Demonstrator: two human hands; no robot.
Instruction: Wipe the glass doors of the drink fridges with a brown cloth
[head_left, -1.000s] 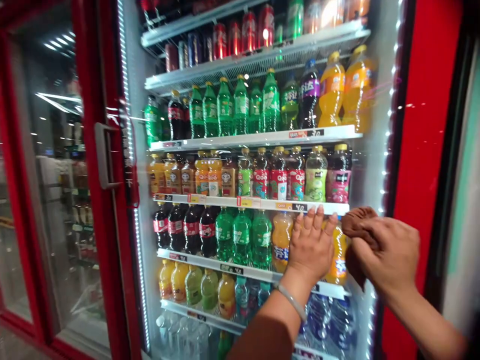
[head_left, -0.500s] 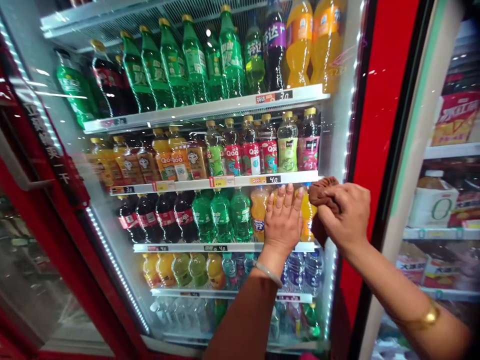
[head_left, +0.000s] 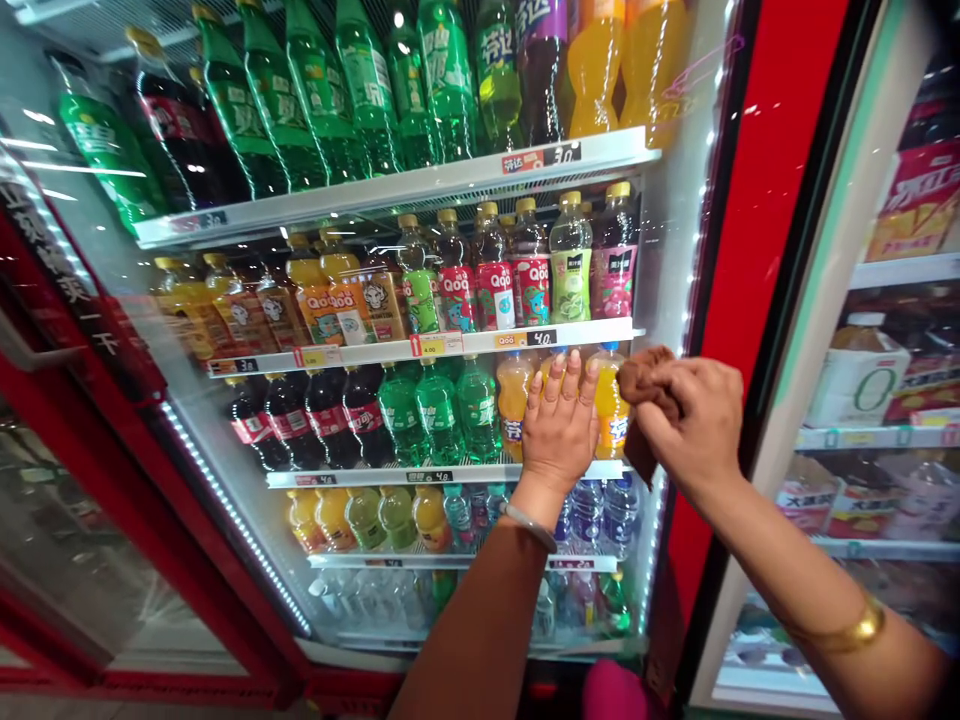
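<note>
My left hand lies flat with fingers spread against the glass door of a drinks cooler, in front of orange bottles on the third visible shelf. A light bangle circles that wrist. To its right, my right hand is closed on a bunched brown cloth, which is held at the glass near the door's right side. Part of the cloth hangs below the fingers. A gold bracelet is on the right forearm. Behind the glass stand rows of bottles, with green ones left of my left hand.
The cooler's red frame rises right of my right hand. Beyond it is another cooler with cartons and packs. A red-framed door with a handle is at the left. Something pink shows at the bottom edge.
The camera view has tilted down and shifted slightly, so the shelves appear higher. Both hands stay near the same spots, with the cloth still in my right hand.
</note>
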